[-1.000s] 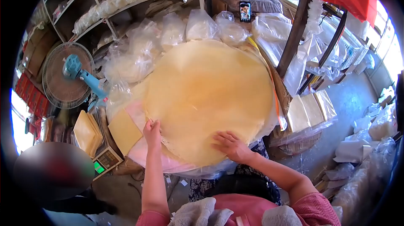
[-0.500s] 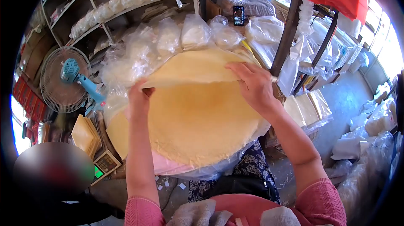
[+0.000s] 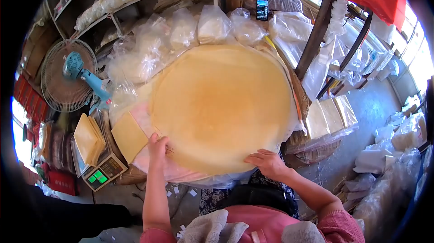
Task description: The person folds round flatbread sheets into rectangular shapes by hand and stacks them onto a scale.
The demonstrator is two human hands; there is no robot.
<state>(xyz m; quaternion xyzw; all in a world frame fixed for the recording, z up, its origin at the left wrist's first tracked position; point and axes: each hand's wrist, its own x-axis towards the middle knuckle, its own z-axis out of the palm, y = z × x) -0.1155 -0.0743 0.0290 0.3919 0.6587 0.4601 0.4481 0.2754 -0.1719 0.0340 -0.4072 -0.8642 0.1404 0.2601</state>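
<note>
A pile of large round, thin, yellowish sheets [image 3: 221, 103] lies flat in front of me. At its lower left edge my left hand [image 3: 158, 147] pinches the rim of the top sheet between thumb and fingers. My right hand [image 3: 266, 161] rests at the lower right edge, its fingers spread over the sheet and holding nothing. Pink material and clear plastic show beneath the pile. A flat square yellowish stack [image 3: 129, 136] lies to the left of my left hand.
Left stand a blue fan [image 3: 74, 66] and a scale [image 3: 106, 170] bearing yellowish sheets [image 3: 89, 140]. Plastic bags [image 3: 183, 28] line the far side, near a phone [image 3: 262, 9]. Wrapped stacks [image 3: 323, 118] stand right. A person's dark-clothed limb [image 3: 90, 216] shows lower left.
Half a second ago both hands held a lifted, folded edge near the far side. The sheet now lies flat, and both hands are back at the near edge.
</note>
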